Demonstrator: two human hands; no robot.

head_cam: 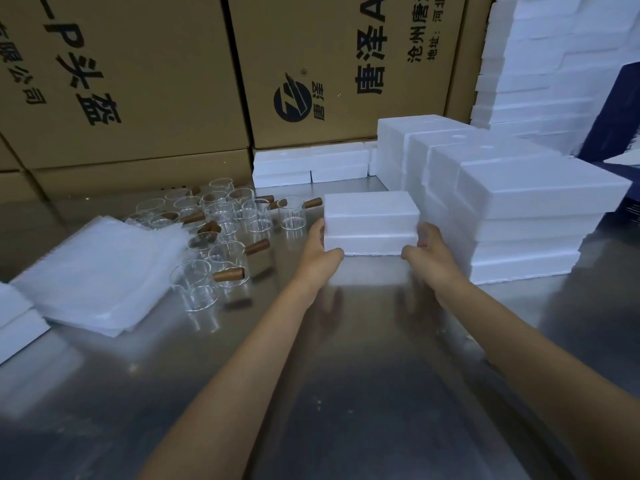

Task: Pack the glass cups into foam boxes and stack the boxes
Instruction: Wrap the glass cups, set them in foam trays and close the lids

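A closed white foam box [370, 221] sits on the steel table [346, 393], lid seated on base with a visible seam line along its front face. The left hand [320, 252] grips the box's left end – thumb curled round the lower front corner, fingers wrapped behind the end face. The right hand [427, 251] grips the right end in mirror fashion, thumb at the lower front corner and fingers curled up against the side. Both forearms extend from the near edge of the view. Just beside the box to the right stands a stack of foam boxes [533, 216], arranged in several rows stepping back toward the wall; the held box is lower than the stack and close to its front row, though contact between them cannot be confirmed. To the left of the box, a cluster of glass cups [225, 230] with brown wooden side handles stands upright on the table – unpacked. Further left lies a pile of clear plastic bags [100, 271]. Loose foam pieces [310, 166] lie at the foot of the cardboard cartons [173, 81] that form the back wall. A tall pile of foam [540, 64] rises in the upper right corner.
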